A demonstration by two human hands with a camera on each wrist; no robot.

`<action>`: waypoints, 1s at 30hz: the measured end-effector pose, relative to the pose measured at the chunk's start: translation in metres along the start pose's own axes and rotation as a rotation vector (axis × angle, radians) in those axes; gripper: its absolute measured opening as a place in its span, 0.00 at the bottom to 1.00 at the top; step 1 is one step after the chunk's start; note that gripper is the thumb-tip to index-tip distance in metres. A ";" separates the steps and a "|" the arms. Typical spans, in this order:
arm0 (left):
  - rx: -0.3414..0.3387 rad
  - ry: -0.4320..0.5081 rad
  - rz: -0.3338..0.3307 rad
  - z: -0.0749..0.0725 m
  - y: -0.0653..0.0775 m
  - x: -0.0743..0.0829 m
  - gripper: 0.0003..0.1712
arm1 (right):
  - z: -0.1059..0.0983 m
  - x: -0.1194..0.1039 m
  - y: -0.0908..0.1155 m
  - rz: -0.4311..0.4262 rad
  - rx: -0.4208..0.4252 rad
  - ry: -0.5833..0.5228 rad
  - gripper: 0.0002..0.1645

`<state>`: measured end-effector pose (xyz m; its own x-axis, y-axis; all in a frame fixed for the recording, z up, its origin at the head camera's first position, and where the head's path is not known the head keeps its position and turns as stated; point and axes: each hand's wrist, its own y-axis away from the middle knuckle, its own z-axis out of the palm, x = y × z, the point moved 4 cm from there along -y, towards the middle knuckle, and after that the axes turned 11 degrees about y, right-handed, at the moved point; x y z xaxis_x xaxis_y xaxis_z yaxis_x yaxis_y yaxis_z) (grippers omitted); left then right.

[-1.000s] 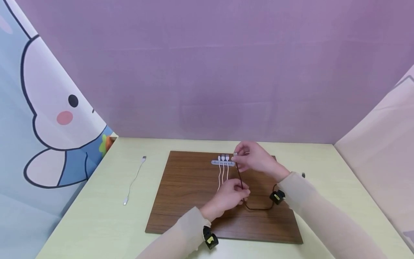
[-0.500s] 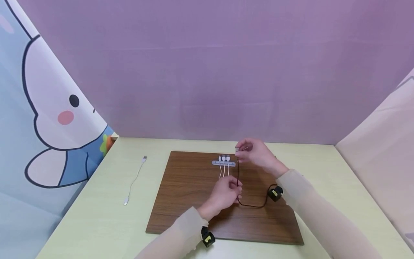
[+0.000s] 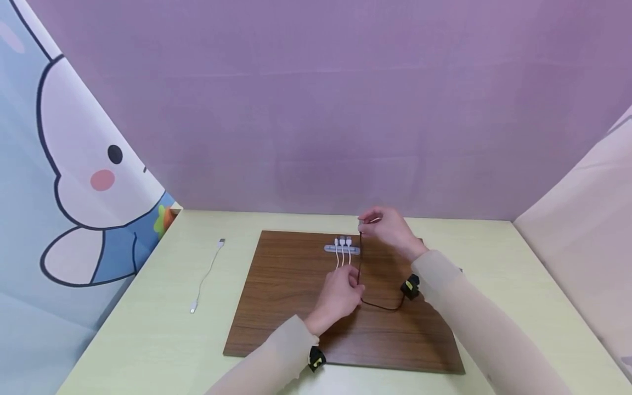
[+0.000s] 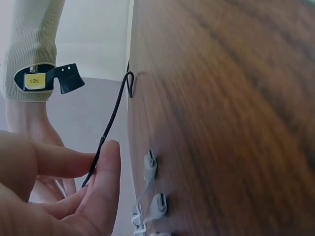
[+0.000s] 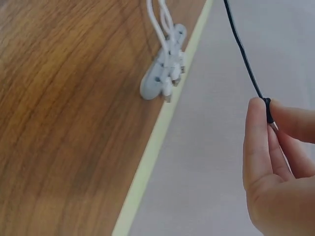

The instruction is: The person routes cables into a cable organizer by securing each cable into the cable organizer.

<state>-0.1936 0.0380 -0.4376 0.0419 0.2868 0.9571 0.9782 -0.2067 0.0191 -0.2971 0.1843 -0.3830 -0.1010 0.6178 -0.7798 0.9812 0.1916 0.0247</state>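
Observation:
A thin black USB cable (image 3: 360, 258) runs between my two hands over the brown wooden board (image 3: 281, 307). My right hand (image 3: 387, 226) pinches it just at its plug (image 5: 268, 111), held up near the board's far edge. Lower down, my left hand (image 3: 338, 296) pinches the cord between thumb and fingers. From there the cord sags in a loop toward the right wrist. Left of the raised cord lies a grey cable clip (image 3: 328, 248), with white cables (image 3: 343, 257) seated side by side in it and their plugs past its far side.
A short white cable (image 3: 206, 277) lies on the pale table (image 3: 148, 329) left of the board. Purple cloth (image 3: 316, 109) hangs behind the table's back edge. A small dark plug end (image 3: 461, 269) shows beside the right sleeve.
My right hand has lifted the plug up and away from the clip. My left hand has shifted left and slightly farther forward, and the cord between them now hangs straighter.

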 end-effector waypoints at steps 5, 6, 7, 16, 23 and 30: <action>0.019 -0.086 0.021 -0.004 -0.003 -0.001 0.14 | 0.008 0.006 -0.010 -0.016 0.028 0.021 0.16; 0.021 -0.102 0.023 -0.005 -0.004 -0.001 0.14 | 0.009 0.007 -0.013 -0.014 0.030 0.030 0.16; 0.025 -0.120 0.032 -0.006 -0.004 -0.001 0.15 | 0.011 0.009 -0.015 -0.013 0.032 0.037 0.16; 0.022 -0.164 0.039 -0.006 -0.008 -0.003 0.16 | 0.024 0.022 -0.029 0.039 0.025 0.096 0.14; 0.012 -0.241 0.051 -0.004 -0.009 -0.003 0.04 | 0.033 0.031 -0.035 0.051 0.023 0.125 0.12; -0.002 -0.276 0.043 -0.002 -0.012 -0.004 0.14 | 0.039 0.036 -0.040 0.079 0.017 0.173 0.11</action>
<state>-0.2061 0.0372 -0.4406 0.1371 0.5219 0.8420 0.9740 -0.2258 -0.0186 -0.3332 0.1696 -0.4365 -0.0486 0.7526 -0.6567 0.9897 0.1250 0.0700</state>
